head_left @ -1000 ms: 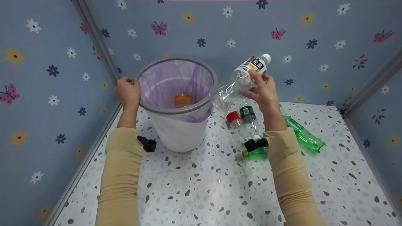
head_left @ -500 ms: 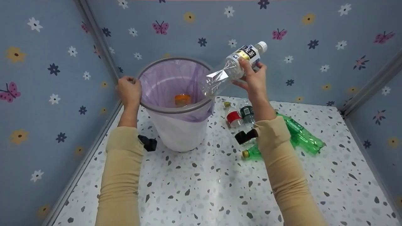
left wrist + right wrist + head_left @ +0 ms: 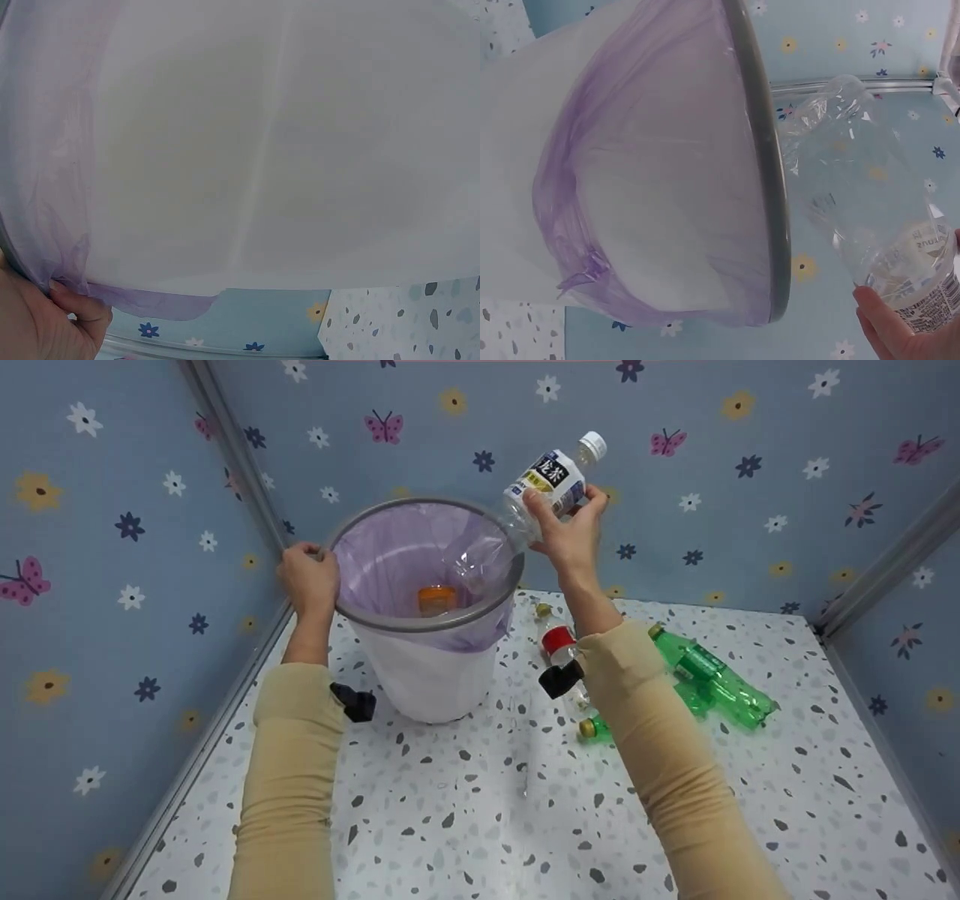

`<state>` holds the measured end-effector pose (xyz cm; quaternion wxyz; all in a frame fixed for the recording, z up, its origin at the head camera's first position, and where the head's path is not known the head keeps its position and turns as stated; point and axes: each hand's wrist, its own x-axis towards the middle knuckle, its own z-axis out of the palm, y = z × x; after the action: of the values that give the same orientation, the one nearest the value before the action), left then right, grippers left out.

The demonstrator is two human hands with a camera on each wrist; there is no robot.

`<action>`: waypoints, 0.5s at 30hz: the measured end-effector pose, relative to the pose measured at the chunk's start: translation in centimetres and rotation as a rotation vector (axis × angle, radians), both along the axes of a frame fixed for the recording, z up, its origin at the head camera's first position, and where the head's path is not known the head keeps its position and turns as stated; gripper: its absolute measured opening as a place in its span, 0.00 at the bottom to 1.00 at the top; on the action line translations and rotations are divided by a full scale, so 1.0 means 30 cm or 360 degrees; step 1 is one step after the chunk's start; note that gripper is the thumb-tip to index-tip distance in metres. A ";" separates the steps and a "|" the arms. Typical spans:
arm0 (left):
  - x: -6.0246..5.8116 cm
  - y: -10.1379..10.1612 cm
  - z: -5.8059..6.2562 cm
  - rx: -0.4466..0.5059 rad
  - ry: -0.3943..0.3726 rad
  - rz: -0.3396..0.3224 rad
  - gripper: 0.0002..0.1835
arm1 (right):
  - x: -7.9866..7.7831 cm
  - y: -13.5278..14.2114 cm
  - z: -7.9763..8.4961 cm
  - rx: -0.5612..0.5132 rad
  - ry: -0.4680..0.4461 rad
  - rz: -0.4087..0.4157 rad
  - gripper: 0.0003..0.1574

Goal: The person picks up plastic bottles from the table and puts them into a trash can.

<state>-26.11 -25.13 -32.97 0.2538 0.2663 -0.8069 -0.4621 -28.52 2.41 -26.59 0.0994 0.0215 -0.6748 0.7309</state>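
Observation:
A white trash can (image 3: 427, 675) with a grey rim and a purple liner bag (image 3: 390, 547) stands left of centre. At its left side my left hand (image 3: 309, 577) grips the rim; the left wrist view shows the fingers pinching the bag's folded edge there. My right hand (image 3: 566, 529) holds a clear plastic bottle (image 3: 551, 480) with a white cap and a white label. The bottle tilts, cap up and to the right, its bottom end over the can's opening. Inside the can an orange-topped container (image 3: 436, 600) shows.
On the speckled surface right of the can lie a clear bottle with a red label (image 3: 557, 640) and green bottles (image 3: 712, 675), partly behind my right forearm. Blue flowered walls (image 3: 480, 427) stand at the back and both sides.
My right hand has carried the clear bottle left and up, from beside the can until its bottom end is over the opening. The left hand stays on the rim.

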 end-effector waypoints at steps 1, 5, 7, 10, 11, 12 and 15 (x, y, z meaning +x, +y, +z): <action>0.000 0.000 0.000 0.0006 0.0002 -0.0004 0.14 | -0.001 -0.007 -0.002 0.0005 0.0016 0.0000 0.47; 0.000 0.001 0.001 0.0018 0.0027 -0.0013 0.14 | -0.007 -0.031 -0.012 0.0053 0.0063 -0.0005 0.48; 0.000 0.000 0.001 0.0013 0.0041 -0.0015 0.14 | -0.009 -0.045 -0.017 0.0110 0.0097 -0.0020 0.48; 0.000 0.000 -0.001 0.0001 0.0054 -0.0013 0.14 | -0.011 -0.068 -0.025 0.0221 0.0142 -0.0047 0.49; 0.000 -0.001 -0.001 0.0002 0.0052 -0.0013 0.14 | -0.011 -0.076 -0.027 0.0260 0.0152 -0.0056 0.49; 0.000 -0.001 -0.001 0.0005 0.0050 -0.0013 0.14 | -0.010 -0.084 -0.029 0.0297 0.0159 -0.0064 0.49; 0.000 -0.002 -0.003 0.0003 0.0046 -0.0009 0.14 | -0.006 -0.108 -0.034 0.0347 0.0169 -0.0052 0.50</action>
<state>-26.12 -25.19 -33.06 0.2640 0.2575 -0.8035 -0.4674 -28.71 -0.84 -27.61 0.1440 0.0597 -0.7443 0.6494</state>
